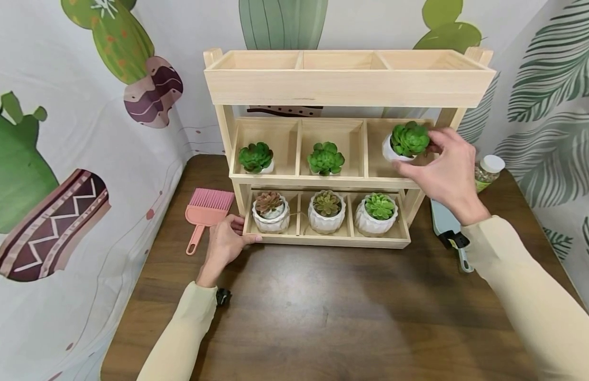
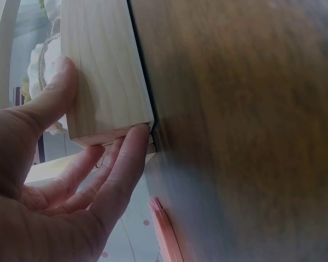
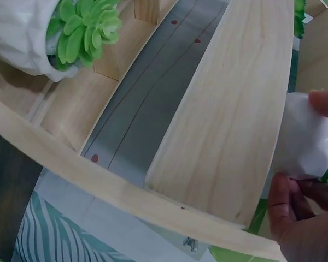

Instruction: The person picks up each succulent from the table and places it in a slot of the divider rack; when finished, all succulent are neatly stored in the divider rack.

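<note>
My right hand holds a small white pot with a green artificial succulent, tilted, at the right compartment of the middle tier. Thumb and fingertips pinch the pot from opposite sides. At the bottom tier's left front corner, my left hand grips the wooden plant shelf, thumb at the front board and fingers against its end. Two potted green succulents sit in the middle tier's other compartments. Below, three white ribbed pots with succulents stand one to each compartment.
A pink hand brush lies left of the shelf. To its right are a light blue dustpan, partly behind my right arm, and a white-capped jar. Patterned cloth hangs close behind the shelf on the brown table.
</note>
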### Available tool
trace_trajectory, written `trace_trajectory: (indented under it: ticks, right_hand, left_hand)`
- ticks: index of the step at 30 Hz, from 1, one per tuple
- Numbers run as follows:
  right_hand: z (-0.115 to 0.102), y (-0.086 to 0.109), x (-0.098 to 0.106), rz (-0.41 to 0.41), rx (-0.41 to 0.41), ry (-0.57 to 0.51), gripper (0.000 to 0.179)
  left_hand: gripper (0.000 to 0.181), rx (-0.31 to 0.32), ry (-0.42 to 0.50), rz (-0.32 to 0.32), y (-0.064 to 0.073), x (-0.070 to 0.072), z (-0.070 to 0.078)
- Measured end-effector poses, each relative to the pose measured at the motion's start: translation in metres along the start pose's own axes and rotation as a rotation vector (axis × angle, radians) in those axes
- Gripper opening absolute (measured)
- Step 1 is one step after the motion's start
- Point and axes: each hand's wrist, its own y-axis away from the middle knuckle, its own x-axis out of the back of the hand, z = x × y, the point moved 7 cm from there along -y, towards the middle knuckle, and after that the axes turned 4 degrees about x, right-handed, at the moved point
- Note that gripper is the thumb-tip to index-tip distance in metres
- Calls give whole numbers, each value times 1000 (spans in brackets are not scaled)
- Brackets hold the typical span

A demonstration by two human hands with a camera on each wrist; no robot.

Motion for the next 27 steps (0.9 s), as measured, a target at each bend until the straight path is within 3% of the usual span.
trace_trajectory:
  ticks: [5, 11, 13, 15, 22, 27]
  right_hand:
    - [3, -8, -10, -66, -47, 33, 65]
    - [-2, -14, -18, -96, -38, 63, 50]
    - [-2, -16, -21, -118, -46, 63, 47]
    - [-2, -16, -24, -147, -71, 66, 46]
    - [4, -19, -32, -231, -152, 106, 54]
    - [5, -20, -33, -256, -174, 134, 55]
  left_hand:
    - [67, 9, 6, -22, 3, 2, 3]
    - [64, 24, 19, -44, 26, 22, 40]
    - [62, 29, 19, -45, 30, 24, 46]
    - [62, 30, 20, -36, 27, 22, 41]
    - [69, -7, 21, -15, 1, 1, -2]
    - [73, -13, -10, -2, -9, -9, -18]
